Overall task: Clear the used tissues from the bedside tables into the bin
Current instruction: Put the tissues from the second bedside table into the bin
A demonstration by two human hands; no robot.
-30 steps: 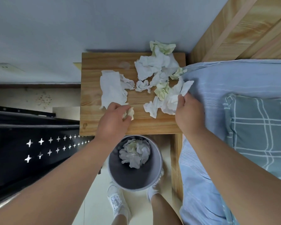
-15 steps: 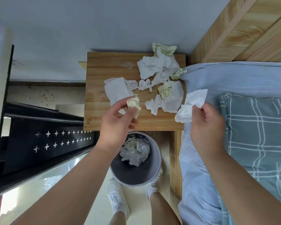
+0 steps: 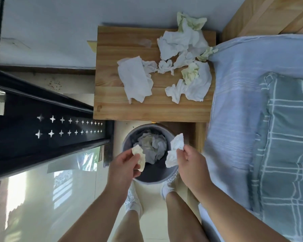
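Bedding (image 3: 243,102) in pale blue lay along the right edge of the wooden bedside table (image 3: 122,42), whose top carried a flat white tissue (image 3: 136,79) left of centre and a crumpled heap (image 3: 184,42) along its right edge up to the back corner. Below its front edge stood the grey bin (image 3: 154,179), holding balled tissues (image 3: 153,145). The left hand (image 3: 122,167) pinched a yellowish wad (image 3: 139,152) above the bin. The right hand (image 3: 191,165) pinched a white tissue (image 3: 176,149), seemingly over the rim, though blur left that unsure.

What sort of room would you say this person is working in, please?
Most likely a bedroom: a bed with a checked pillow stands right beside a wooden bedside table, and a small bin sits on the floor in front of it.
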